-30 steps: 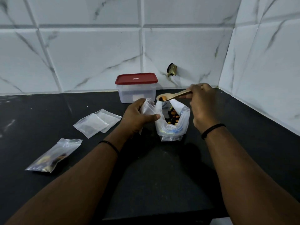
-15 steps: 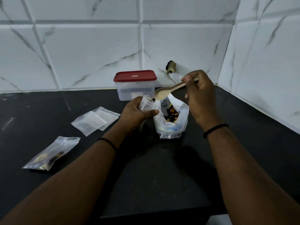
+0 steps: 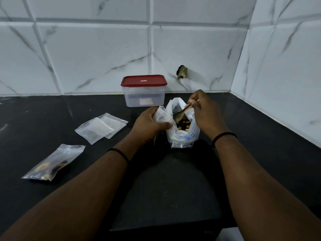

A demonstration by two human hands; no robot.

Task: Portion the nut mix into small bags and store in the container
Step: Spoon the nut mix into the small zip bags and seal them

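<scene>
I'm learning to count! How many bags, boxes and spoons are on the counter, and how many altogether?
Small bags: 4, one filled, two empty, one in the left hand
Big nut bag: 1
Box with red lid: 1
Spoon: 1, held by the right hand
Total: 7

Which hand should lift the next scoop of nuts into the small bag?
Right. The right hand already pinches the wooden spoon, whose bowl is down inside the big nut bag. The left hand grips the small bag right beside it, so it is busy.
</scene>
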